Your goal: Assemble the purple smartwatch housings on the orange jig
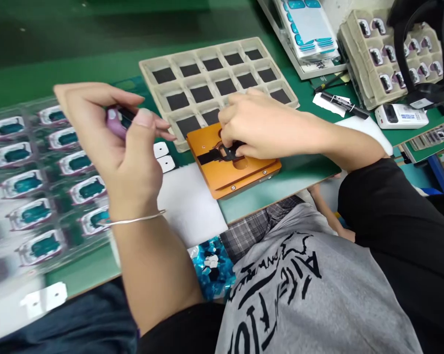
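The left hand (124, 142) curls thumb and fingers around a purple-and-black piece (115, 122). The right hand (253, 120) pinches a black part (228, 154) on the orange block (222, 178) beneath its fingertips; placing or lifting seems underway, calling for steadiness. Beyond them sits a tray (200, 52).

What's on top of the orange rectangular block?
A black strap-like piece lies on the orange rectangular block, the right hand at it. The hand hides part of both; what's beneath can't be seen.
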{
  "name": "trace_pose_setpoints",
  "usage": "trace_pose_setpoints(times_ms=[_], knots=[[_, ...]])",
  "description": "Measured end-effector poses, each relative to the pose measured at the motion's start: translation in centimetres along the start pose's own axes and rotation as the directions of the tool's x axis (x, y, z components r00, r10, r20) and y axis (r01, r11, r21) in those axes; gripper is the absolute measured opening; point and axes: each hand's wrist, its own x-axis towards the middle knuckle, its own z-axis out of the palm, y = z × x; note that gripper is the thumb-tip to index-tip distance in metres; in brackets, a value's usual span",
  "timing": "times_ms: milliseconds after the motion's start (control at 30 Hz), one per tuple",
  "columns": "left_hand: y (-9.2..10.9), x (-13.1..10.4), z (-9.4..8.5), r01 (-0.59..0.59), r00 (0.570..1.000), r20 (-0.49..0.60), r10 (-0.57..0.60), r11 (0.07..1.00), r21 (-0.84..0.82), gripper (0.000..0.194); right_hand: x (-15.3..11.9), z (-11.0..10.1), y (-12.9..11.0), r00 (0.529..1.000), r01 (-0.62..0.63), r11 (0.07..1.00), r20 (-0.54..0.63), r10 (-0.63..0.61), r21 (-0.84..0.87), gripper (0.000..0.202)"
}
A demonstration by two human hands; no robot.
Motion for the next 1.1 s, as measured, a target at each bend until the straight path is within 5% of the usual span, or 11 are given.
trace_pose_setpoints(times_ms=[100,233,400,533,667,800,1000,1100], knots=[[-0.3,0.0,0.2,-0.149,0.988,0.041,0.151,0.987,-0.052,0.051,0.3,0.1,0.0,1.000,-0.015,0.998,-0.023,0.017,0.055,0.017],[0.4,0.0,0.6,-0.130,0.990,0.045,0.137,0.983,-0.127,0.046,0.1,0.0,0.5,1.000,0.006,0.999,-0.027,-0.004,0.040,0.016],[2.1,-0.5,0.9,-0.197,0.955,0.194,0.224,0.969,-0.151,0.040,0.1,-0.4,1.9,0.985,0.166,0.973,0.023,-0.172,0.164,0.024],[3.5,-1.2,1.1,-0.150,0.941,0.289,0.178,0.982,-0.116,0.044,0.3,-0.8,2.0,0.985,0.120,0.959,-0.150,-0.083,0.257,0.028],[3.8,-1.7,1.5,-0.097,0.950,0.290,0.118,0.992,-0.086,0.064,0.5,-0.3,0.9,0.895,0.246,0.954,-0.418,-0.156,0.172,0.033],[3.5,-1.9,1.7,-0.093,0.953,0.289,0.090,0.996,-0.004,0.087,1.1,0.8,0.0,0.885,0.273,0.958,-0.412,-0.216,0.084,0.035],[4.1,-2.4,1.7,-0.061,0.941,0.330,0.076,0.997,-0.054,0.074,1.2,1.1,-0.8,0.907,0.252,0.967,-0.341,-0.248,-0.033,0.041],[4.4,-2.6,1.9,0.029,0.959,0.284,-0.007,0.997,-0.073,0.073,1.0,1.1,-0.8,0.887,0.254,0.967,-0.396,-0.236,-0.007,0.046]])
